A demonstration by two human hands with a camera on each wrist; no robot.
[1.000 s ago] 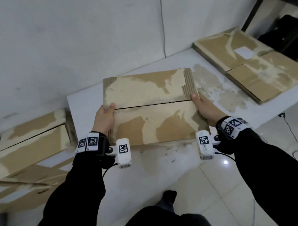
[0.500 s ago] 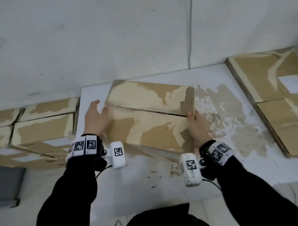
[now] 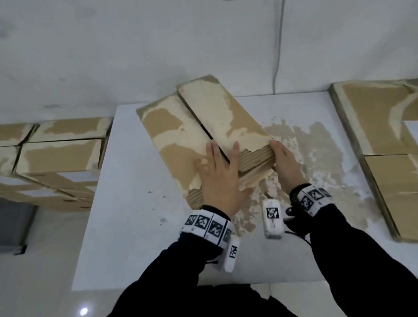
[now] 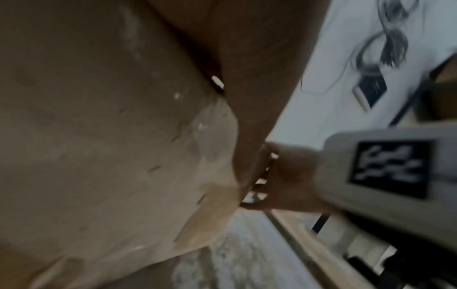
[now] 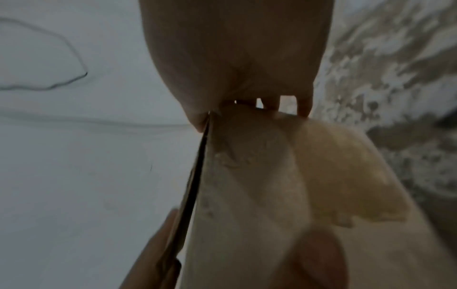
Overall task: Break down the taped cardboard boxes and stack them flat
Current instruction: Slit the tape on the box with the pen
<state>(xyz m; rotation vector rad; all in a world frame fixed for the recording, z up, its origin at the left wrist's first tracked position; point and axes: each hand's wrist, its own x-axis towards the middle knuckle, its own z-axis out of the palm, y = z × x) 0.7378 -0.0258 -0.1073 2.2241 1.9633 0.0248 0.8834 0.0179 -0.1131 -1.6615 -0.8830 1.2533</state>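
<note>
The cardboard box [image 3: 180, 133] lies on the white surface [image 3: 134, 227], closed side up, its long axis running diagonally from the near right end to the far left corner by the wall. The seam between its two top flaps follows that axis; its contents cannot be seen. The left hand [image 3: 220, 180] rests flat with straight fingers across the near end. The right hand [image 3: 286, 162] grips the near right corner, where corrugation is exposed.

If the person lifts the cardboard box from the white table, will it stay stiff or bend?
The cardboard box probably stays fairly stiff: corrugated layers show at its end. Its top flaps are split, so they may flop open. The left hand lies flat on it.
</note>
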